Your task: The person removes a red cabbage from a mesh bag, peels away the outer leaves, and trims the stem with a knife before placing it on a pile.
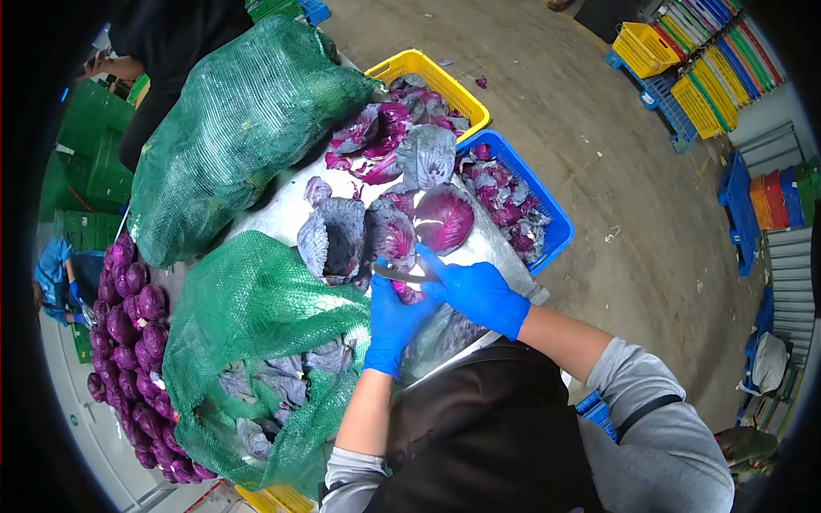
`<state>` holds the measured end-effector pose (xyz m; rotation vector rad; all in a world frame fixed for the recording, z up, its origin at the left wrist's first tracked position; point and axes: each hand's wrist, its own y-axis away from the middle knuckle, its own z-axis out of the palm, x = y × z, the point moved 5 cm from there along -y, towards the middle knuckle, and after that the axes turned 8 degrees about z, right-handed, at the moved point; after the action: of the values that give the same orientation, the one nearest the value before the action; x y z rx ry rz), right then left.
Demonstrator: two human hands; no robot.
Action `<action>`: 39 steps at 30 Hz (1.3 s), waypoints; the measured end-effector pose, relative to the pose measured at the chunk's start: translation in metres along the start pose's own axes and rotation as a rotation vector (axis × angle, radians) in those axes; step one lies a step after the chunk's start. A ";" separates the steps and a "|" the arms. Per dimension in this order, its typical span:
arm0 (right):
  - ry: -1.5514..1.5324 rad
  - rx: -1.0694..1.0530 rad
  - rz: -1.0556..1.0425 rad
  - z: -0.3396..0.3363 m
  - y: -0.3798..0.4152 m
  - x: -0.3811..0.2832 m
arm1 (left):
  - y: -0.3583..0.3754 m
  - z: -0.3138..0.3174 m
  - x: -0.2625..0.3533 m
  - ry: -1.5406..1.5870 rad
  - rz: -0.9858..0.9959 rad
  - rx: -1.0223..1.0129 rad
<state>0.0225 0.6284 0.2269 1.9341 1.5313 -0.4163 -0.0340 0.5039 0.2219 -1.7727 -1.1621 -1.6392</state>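
My right hand, in a blue glove, is closed on a knife with a dark blade pointing left. Just left of it, my left hand, also gloved in blue, is closed against a piece of red cabbage, mostly hidden between the hands and under the blade. Beyond my fingers a shiny purple cabbage head rests on the table. Loose outer cabbage leaves lie left of it, and more leaves are piled farther back.
A full green mesh sack stands at back left; an opened one with leaves lies nearer. Cabbage heads are stacked left. Blue and yellow crates hold trimmings. A person in dark clothes stands behind the sack.
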 end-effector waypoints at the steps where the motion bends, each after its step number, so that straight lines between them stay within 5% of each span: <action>1: 0.001 0.001 0.000 0.000 -0.002 0.000 | 0.000 0.001 0.001 0.000 0.001 0.000; 4: 0.075 0.015 -0.009 0.004 -0.016 0.002 | 0.001 0.001 0.000 0.034 -0.047 0.035; 6: -0.458 0.033 0.131 0.009 -0.035 0.025 | 0.004 0.003 0.003 -0.295 0.080 -0.014; 7: -0.262 0.182 -0.020 -0.015 -0.043 0.022 | 0.013 0.005 0.010 -0.361 0.146 -0.028; 8: -0.320 0.006 0.037 -0.018 -0.047 0.023 | 0.016 0.003 -0.005 -0.368 0.149 -0.029; 10: -0.284 0.150 -0.026 -0.013 -0.046 0.014 | 0.022 -0.006 -0.028 -0.302 0.333 0.169; 11: -0.282 0.155 -0.027 -0.008 -0.050 0.024 | 0.026 -0.009 -0.036 -0.212 0.239 0.081; 13: -0.831 0.031 0.018 0.015 -0.066 0.060 | 0.035 -0.016 -0.045 -0.132 0.273 0.059; 14: -0.693 0.217 -0.005 0.011 -0.073 0.080 | 0.041 -0.018 -0.049 -0.046 0.299 0.034; 16: -0.118 0.301 0.403 -0.035 -0.063 0.069 | 0.041 -0.023 -0.049 -0.056 0.303 0.035; 17: -0.111 0.298 0.405 -0.031 -0.060 0.067 | 0.038 -0.021 -0.046 -0.087 0.324 0.017; 19: 0.293 0.582 -0.254 -0.026 -0.038 0.013 | 0.032 -0.020 -0.033 -0.119 0.391 0.000; 20: -0.201 0.210 -0.192 -0.013 -0.032 0.009 | 0.027 -0.018 -0.022 -0.118 0.396 0.004; 22: -0.232 0.216 -0.364 0.001 -0.023 -0.002 | 0.024 -0.012 -0.007 0.094 0.263 -0.018; 23: -0.236 0.216 -0.358 0.004 -0.024 -0.001 | 0.029 -0.015 -0.020 -0.158 0.287 0.012; 25: -0.577 -0.009 -0.234 0.012 -0.032 0.005 | 0.022 -0.003 -0.005 0.008 0.177 -0.021; 31: -0.309 0.084 -0.411 0.024 -0.044 0.008 | 0.034 -0.005 -0.037 0.190 0.103 0.054; 32: -0.312 0.081 -0.411 0.026 -0.047 0.011 | 0.041 -0.014 -0.040 -0.025 0.175 0.075; 34: -0.552 0.044 -0.140 0.023 -0.058 0.031 | 0.051 -0.025 -0.041 -0.240 0.251 0.096; 39: -0.413 0.076 0.087 0.021 -0.042 0.051 | 0.065 -0.039 -0.051 0.214 0.204 0.111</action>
<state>-0.0010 0.6584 0.1693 1.8213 1.1747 -0.7896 0.0000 0.4243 0.1935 -1.5481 -0.9249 -1.5681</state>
